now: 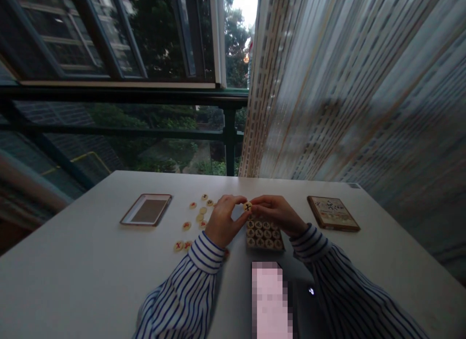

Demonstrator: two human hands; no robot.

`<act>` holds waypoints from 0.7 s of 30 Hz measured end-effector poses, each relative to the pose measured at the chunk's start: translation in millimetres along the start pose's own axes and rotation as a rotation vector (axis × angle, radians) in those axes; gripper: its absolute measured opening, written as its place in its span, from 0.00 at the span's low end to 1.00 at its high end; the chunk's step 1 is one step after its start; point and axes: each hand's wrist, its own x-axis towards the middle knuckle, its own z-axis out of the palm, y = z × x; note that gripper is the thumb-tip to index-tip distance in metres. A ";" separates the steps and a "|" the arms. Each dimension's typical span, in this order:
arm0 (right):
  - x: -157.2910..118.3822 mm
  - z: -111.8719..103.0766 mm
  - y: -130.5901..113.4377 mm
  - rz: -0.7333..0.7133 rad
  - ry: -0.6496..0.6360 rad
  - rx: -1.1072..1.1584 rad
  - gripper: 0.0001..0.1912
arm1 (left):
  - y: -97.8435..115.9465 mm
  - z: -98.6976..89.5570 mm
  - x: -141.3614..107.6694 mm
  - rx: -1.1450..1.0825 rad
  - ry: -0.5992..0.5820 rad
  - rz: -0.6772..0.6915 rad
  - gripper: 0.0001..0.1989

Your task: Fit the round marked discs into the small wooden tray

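Between both hands, a round xiangqi piece (248,206) with a black character is held upright, its face toward me. My left hand (221,221) pinches it between thumb and index finger. From the other side, the fingertips of my right hand (279,212) close on the same piece. Just below is a square box (265,249) filled with rows of pieces bearing black characters; my right hand covers its far part. Loose pieces lie left of my left hand, among them a red-marked piece (187,226) and a plain-faced piece (200,217). Some are partly hidden by that hand.
On the white table (80,261), a shallow rectangular tray or lid (164,210) lies at the left. A flat decorated box (333,213) lies at the right. Close to me are a phone (269,300) and a dark object with a glowing mark (309,276). Curtains (313,86) hang beyond.
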 end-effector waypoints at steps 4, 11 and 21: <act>-3.1 -10.3 3.5 -0.022 0.033 -0.021 0.16 | 3.7 7.9 3.7 -0.117 -0.038 -0.091 0.12; -5.1 -25.9 11.2 -0.072 0.063 -0.069 0.15 | 5.0 20.2 18.1 -0.556 -0.180 -0.462 0.12; -5.7 -31.3 11.7 -0.143 0.086 -0.182 0.12 | 5.5 29.0 27.1 -0.824 -0.268 -0.714 0.15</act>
